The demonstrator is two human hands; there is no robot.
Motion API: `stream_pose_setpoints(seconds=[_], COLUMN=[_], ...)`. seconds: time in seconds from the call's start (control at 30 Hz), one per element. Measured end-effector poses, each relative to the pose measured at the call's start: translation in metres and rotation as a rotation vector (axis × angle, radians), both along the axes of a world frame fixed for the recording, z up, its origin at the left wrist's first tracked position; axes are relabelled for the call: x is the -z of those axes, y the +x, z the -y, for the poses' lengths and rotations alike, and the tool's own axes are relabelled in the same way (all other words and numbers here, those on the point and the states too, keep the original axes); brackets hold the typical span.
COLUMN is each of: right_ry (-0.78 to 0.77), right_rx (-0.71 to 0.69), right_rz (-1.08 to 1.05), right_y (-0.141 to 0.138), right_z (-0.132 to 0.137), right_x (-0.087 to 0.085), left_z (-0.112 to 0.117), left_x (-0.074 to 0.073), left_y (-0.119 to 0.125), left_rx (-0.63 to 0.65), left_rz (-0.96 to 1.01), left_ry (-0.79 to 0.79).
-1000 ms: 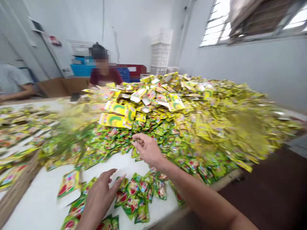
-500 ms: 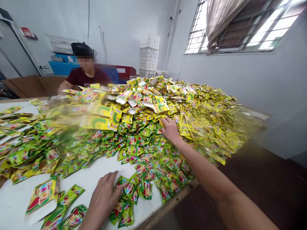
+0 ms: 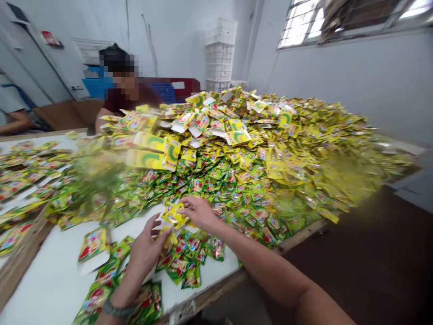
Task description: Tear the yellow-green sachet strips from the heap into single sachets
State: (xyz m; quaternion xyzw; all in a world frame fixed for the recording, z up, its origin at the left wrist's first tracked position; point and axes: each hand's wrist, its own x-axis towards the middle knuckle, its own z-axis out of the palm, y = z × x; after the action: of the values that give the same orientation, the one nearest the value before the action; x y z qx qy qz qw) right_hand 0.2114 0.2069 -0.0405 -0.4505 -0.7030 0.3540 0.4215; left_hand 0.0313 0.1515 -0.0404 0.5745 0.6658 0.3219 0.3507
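My right hand [image 3: 201,213] pinches a small yellow packet [image 3: 176,215] above the white tabletop. My left hand [image 3: 146,247] is closed around a second yellow piece [image 3: 171,240], partly hidden by the thumb; whether it is one packet or more I cannot make out. The two hands are close together, fingertips nearly meeting. Below them lie several small green packets [image 3: 182,266] with red pictures. More green packets [image 3: 98,289] rest under and beside my left wrist. A flattened yellow-green carton [image 3: 93,246] with a white flap lies left of that hand.
A large heap of yellow packets [image 3: 314,135] covers the table's far right, with green packets [image 3: 216,174] in front. Printed cartons [image 3: 155,153] lie on top. A wooden edge strip [image 3: 25,257] divides the table. A co-worker [image 3: 126,95] sits opposite; another person's arm [image 3: 16,122] shows at left.
My right hand has come back from the heap towards my left hand, now with a yellow packet. My left hand has closed on a yellow piece. The view has tilted downward.
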Motion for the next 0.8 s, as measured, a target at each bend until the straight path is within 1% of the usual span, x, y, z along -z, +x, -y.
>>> stream_pose_setpoints(seconds=[0.1, 0.17, 0.23, 0.27, 0.33, 0.4, 0.47, 0.53, 0.57, 0.6, 0.63, 0.67, 0.73, 0.8], right_ry=[-0.106, -0.189, -0.266, -0.286, -0.272, -0.236, -0.204, -0.188, -0.188, -0.191, -0.200, -0.212, -0.257, -0.320], right_rx=[-0.030, -0.012, -0.003, -0.021, -0.066, -0.041, 0.053, 0.103, 0.101, 0.090, 0.075, 0.059, 0.031, 0.004], right_rz=[-0.130, -0.236, -0.312, -0.319, -0.280, -0.236, -0.231, -0.251, -0.262, -0.269, -0.273, -0.282, -0.324, -0.376], right_y=[-0.010, -0.010, -0.008, -0.007, -0.005, -0.002, 0.002, 0.008, 0.012, 0.015, 0.017, 0.018, 0.019, 0.017], right_z=[-0.005, -0.007, -0.006, -0.004, -0.002, -0.003, -0.005, -0.009, -0.010, -0.011, -0.010, -0.009, -0.006, -0.002], right_x=[0.011, 0.014, 0.014, 0.014, 0.012, 0.011, 0.009, 0.007, 0.005, 0.003, 0.001, -0.001, -0.004, -0.005], left_z=[-0.005, -0.009, -0.011, -0.013, -0.016, -0.019, -0.021, -0.019, -0.015, -0.011, -0.006, 0.000, 0.012, 0.021], left_x=[-0.003, -0.003, -0.001, -0.001, 0.000, -0.001, -0.005, -0.011, -0.015, -0.018, -0.021, -0.023, -0.025, -0.021], left_y=[-0.004, -0.001, 0.003, 0.005, 0.007, 0.004, -0.004, -0.011, -0.012, -0.012, -0.010, -0.005, 0.009, 0.025], left_rx=[0.000, -0.029, -0.044, -0.045, -0.064, -0.103, -0.148, -0.198, -0.212, -0.200, -0.156, -0.085, 0.085, 0.211], left_rz=[0.278, 0.384, 0.441, 0.461, 0.478, 0.450, 0.321, 0.029, -0.145, -0.301, -0.428, -0.522, -0.642, -0.709], left_ry=[-0.090, -0.126, -0.129, -0.124, -0.108, -0.087, -0.022, 0.119, 0.193, 0.243, 0.255, 0.229, 0.113, 0.024])
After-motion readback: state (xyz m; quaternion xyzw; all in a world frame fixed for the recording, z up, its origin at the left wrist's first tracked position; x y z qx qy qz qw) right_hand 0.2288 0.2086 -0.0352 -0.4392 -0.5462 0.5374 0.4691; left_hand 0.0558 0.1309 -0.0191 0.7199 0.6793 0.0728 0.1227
